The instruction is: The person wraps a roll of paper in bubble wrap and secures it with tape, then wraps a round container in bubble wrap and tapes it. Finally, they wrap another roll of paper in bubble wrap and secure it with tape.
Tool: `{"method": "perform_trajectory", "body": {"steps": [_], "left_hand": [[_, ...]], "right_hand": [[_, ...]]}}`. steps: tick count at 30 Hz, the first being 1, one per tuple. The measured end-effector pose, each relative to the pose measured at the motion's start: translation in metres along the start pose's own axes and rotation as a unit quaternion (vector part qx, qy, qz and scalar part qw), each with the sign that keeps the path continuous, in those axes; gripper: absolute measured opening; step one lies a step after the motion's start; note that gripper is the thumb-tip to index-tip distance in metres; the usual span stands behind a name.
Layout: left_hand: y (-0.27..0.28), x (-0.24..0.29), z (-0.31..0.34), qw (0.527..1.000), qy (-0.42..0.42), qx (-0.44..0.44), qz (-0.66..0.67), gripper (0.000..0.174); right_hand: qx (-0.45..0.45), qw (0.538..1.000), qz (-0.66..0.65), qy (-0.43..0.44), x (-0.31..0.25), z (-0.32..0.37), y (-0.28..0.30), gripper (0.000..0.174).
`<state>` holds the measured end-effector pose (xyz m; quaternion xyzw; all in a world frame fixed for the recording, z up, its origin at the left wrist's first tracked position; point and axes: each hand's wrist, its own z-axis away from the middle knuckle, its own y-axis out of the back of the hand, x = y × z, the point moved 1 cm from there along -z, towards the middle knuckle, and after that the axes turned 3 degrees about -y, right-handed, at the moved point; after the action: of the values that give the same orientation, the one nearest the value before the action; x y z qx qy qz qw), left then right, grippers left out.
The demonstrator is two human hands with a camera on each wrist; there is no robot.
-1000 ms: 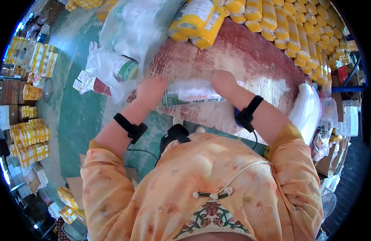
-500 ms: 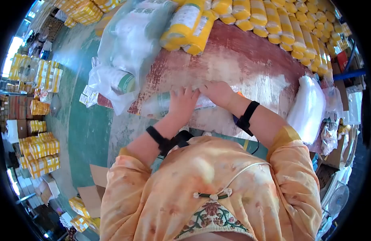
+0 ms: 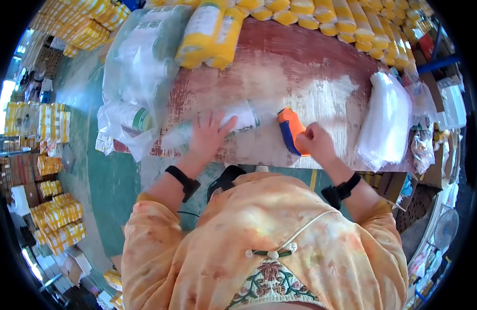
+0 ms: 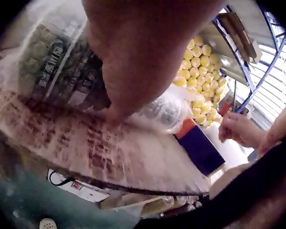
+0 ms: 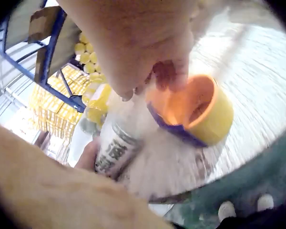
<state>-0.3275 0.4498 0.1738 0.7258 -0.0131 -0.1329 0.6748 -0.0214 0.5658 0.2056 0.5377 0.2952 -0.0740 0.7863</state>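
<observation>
My left hand (image 3: 207, 135) rests with spread fingers on a plastic-wrapped cylinder (image 3: 243, 116) printed with a white and green label. The cylinder lies on its side on a worn red table (image 3: 264, 67). In the left wrist view the hand covers the middle of this cylinder (image 4: 62, 71). My right hand (image 3: 317, 142) has its fingers curled, close over an orange and blue tape dispenser (image 3: 289, 129). From the right wrist, the dispenser (image 5: 212, 112) shows an orange ring with a yellow outer face right by the fingertips; nothing shows in their grasp.
Left of the cylinder lie a large clear bag (image 3: 140, 57) of wrapped rolls and a smaller bagged roll (image 3: 127, 118). Yellow-ended rolls (image 3: 207, 36) line the far edge. A stack of clear plastic bags (image 3: 384, 121) lies at the table's right end.
Both hands were apart at the cylinder's ends, then came together over it. Since then the right hand has moved right to the dispenser, now uncovered; the left hand has shifted left along the cylinder.
</observation>
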Motion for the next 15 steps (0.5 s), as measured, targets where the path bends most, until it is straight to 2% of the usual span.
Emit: {"method": "perform_trajectory", "body": {"steps": [2, 5, 8, 11, 14, 15], "left_hand": [[0.006, -0.008, -0.011, 0.999, 0.014, -0.044, 0.016, 0.087], [0.015, -0.011, -0.017, 0.995, 0.021, -0.090, 0.046, 0.099], [0.009, -0.007, -0.012, 1.000, -0.002, -0.011, -0.007, 0.095], [0.006, -0.002, -0.007, 0.999, -0.012, 0.046, -0.016, 0.082], [-0.003, -0.004, -0.006, 0.994, -0.009, 0.106, -0.001, 0.068], [-0.002, -0.004, -0.005, 0.994, -0.006, 0.107, 0.003, 0.066]], "right_hand": [[-0.042, 0.990, -0.097, -0.089, 0.009, 0.011, -0.025, 0.040], [-0.091, 0.987, 0.027, -0.126, -0.009, 0.011, -0.033, 0.044], [-0.070, 0.990, 0.072, -0.102, 0.000, 0.006, -0.049, 0.042], [-0.062, 0.990, 0.076, -0.104, 0.009, 0.007, -0.048, 0.039], [-0.068, 0.995, -0.026, -0.069, 0.000, 0.023, -0.018, 0.037], [-0.086, 0.996, -0.028, -0.027, -0.010, 0.027, -0.007, 0.035]]}}
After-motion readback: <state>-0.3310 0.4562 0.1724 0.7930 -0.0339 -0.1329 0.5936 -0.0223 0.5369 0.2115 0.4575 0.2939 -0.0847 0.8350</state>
